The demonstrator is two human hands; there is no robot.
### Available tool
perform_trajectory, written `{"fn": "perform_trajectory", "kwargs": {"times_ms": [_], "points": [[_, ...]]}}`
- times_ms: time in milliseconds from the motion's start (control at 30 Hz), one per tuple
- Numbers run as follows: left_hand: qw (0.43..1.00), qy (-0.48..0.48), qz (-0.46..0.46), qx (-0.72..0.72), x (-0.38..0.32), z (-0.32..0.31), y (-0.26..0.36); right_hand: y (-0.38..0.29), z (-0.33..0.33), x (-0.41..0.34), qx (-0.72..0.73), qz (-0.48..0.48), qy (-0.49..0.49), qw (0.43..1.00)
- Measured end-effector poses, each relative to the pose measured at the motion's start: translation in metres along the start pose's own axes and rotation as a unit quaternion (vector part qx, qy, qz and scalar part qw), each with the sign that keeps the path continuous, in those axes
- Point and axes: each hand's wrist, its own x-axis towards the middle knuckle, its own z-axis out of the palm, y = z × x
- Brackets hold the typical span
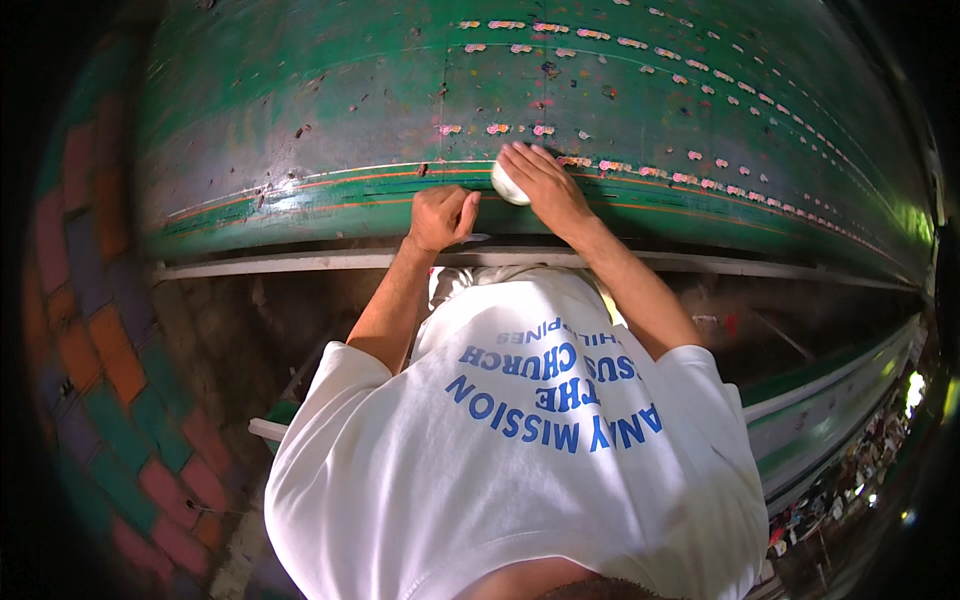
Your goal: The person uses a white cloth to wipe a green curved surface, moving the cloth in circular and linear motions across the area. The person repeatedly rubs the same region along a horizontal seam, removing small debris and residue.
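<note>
My right hand (546, 189) lies over a smooth white rounded object (509, 185), fingers wrapped across its top, at the near side of a long green tabletop (345, 97). Whether this object is a ball or a flatter dome cannot be seen. To its left my left hand (444, 216) is curled into a fist near the table's front edge; its palm is hidden. Rows of small pink-and-white printed cut-out pieces (615, 166) lie on the green surface, the nearest row beginning just right of my right hand.
A pale rail (337, 259) runs along the table's near edge, close to my waist. On the left is a floor of coloured paving bricks (116, 352). Behind me at right stands a green bench-like surface (817, 420), with mixed clutter (832, 491) beyond it.
</note>
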Motion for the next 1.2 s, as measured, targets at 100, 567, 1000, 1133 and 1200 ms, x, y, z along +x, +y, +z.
{"fn": "perform_trajectory", "kwargs": {"times_ms": [100,567,1000,1133,1200], "points": [[0.999,0.02,-0.023,0.04,-0.002,0.0,-0.002,0.0,0.008,0.005,-0.003,-0.01,0.0,1.0],[0.99,0.07,-0.009,0.125,-0.001,0.001,0.002,0.01,0.009,0.011,-0.046,-0.044,0.012,0.998],[0.997,0.055,0.022,0.052,0.001,0.001,0.003,-0.013,0.01,-0.012,-0.027,0.053,0.028,0.998],[0.998,0.052,0.027,0.012,0.0,0.001,0.001,-0.02,-0.011,-0.035,-0.053,0.079,-0.023,0.995],[0.998,0.058,0.036,-0.003,-0.001,0.001,0.0,-0.018,-0.014,-0.047,-0.068,0.095,-0.053,0.992]]}}
